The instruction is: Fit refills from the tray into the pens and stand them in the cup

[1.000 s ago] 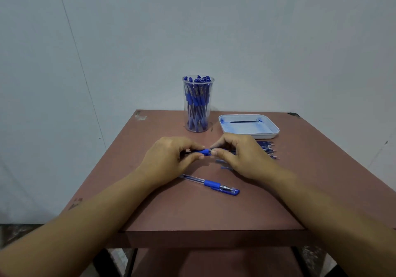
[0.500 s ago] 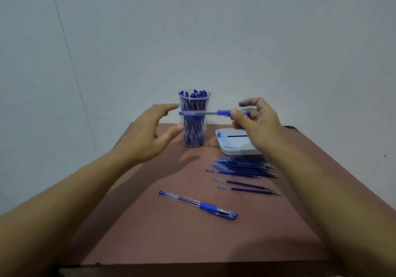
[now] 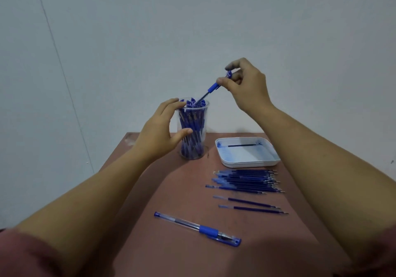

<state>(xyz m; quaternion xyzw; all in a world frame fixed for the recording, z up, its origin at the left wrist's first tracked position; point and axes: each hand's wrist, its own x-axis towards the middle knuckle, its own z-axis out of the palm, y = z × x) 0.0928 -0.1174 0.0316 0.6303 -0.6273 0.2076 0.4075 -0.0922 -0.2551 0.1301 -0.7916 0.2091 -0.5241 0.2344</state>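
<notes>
Swinging pen (image 3: 213,87) down from level to steep, lower end entering crowded cup (image 3: 204,124), far centre; pinching it in right hand (image 3: 246,88), gripping cup with curled left hand (image 3: 158,129). Still remaining: near pen (image 3: 199,228), one refill (image 3: 242,145) in tray (image 3: 250,164), loose refills (image 3: 246,180).

Light was dim, flat and cool; the wall (image 3: 192,19) read grey-blue. We could not fix the source. Broad soft shadows lay on the table (image 3: 188,193) under the arms (image 3: 321,180), darkest at the near edge. No hard glare, only a weak sheen on the clear cup (image 3: 192,126) and the tray (image 3: 250,163). The wall seam (image 3: 62,66) bowed, a wide-angle effect. We noted the sleeve (image 3: 25,253) smeared at the lower left corner, and the right hand (image 3: 246,90) and its pen (image 3: 213,88) slightly soft.
</notes>
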